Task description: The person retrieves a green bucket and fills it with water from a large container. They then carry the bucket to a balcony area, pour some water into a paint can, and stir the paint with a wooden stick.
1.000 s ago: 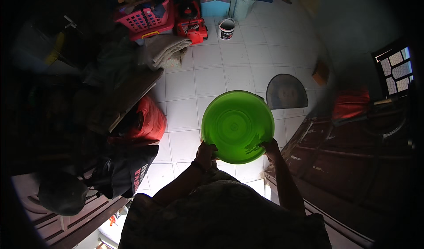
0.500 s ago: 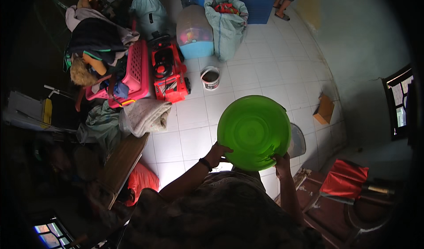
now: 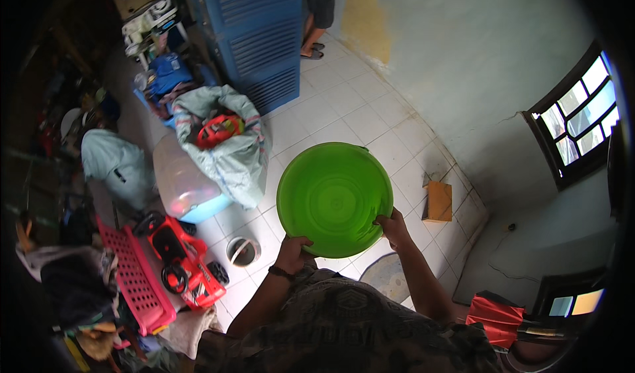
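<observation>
In front of my body I hold a round green plastic basin, its inside facing up toward me. Nothing shows inside it apart from a darker patch of shadow near the right rim. My left hand grips the near left rim with the thumb over the edge. On the right rim my right hand is closed the same way. The other fingers of both hands are hidden under the basin. A small bucket with a handle stands on the floor to the basin's left.
Left on the tiled floor are a red toy car, a pink basket, a clear storage box and a stuffed woven sack. A blue louvred door stands ahead, with a person beyond it. A brown box sits by the right wall.
My view has turned to the right, so the toy car, bucket and sack now appear farther left. The basin stays in both hands, and more of the door, person and window shows.
</observation>
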`<state>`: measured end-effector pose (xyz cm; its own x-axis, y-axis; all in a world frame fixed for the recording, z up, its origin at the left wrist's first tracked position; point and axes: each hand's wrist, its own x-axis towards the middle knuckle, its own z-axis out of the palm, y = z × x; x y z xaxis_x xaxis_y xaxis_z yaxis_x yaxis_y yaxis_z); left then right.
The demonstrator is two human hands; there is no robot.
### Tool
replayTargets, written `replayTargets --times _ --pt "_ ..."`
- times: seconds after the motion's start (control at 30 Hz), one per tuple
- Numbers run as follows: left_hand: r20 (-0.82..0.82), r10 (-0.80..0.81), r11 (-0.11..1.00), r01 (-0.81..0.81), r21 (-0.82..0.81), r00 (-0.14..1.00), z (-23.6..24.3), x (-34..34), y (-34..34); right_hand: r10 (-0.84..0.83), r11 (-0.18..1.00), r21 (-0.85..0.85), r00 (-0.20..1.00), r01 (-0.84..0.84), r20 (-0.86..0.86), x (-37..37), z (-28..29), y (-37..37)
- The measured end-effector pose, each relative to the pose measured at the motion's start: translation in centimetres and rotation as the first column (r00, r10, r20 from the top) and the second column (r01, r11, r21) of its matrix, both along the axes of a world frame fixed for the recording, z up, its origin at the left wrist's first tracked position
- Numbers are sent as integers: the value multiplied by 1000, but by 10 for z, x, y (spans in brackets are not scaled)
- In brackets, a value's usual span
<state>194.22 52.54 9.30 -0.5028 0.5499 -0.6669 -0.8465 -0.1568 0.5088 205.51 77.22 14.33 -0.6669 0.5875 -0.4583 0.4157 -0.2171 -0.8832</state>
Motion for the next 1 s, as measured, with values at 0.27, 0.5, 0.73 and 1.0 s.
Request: replayTargets --times 0.27,0.5,0.73,1.0 --pt "-61 -155 988 154 -14 986 33 -233 197 -118 991 -60 990 124 82 -189 18 180" --pt "7 -66 992 65 104 998 -5 -417 356 -8 1000 -23 991 11 134 -410 3 358" --pt "108 90 995 -94 30 990 29 -572 483 217 960 127 950 -250 225 -646 42 515" --pt "-241 -19 997 36 66 970 -14 -740 616 287 641 608 881 -468 376 -864 5 657"
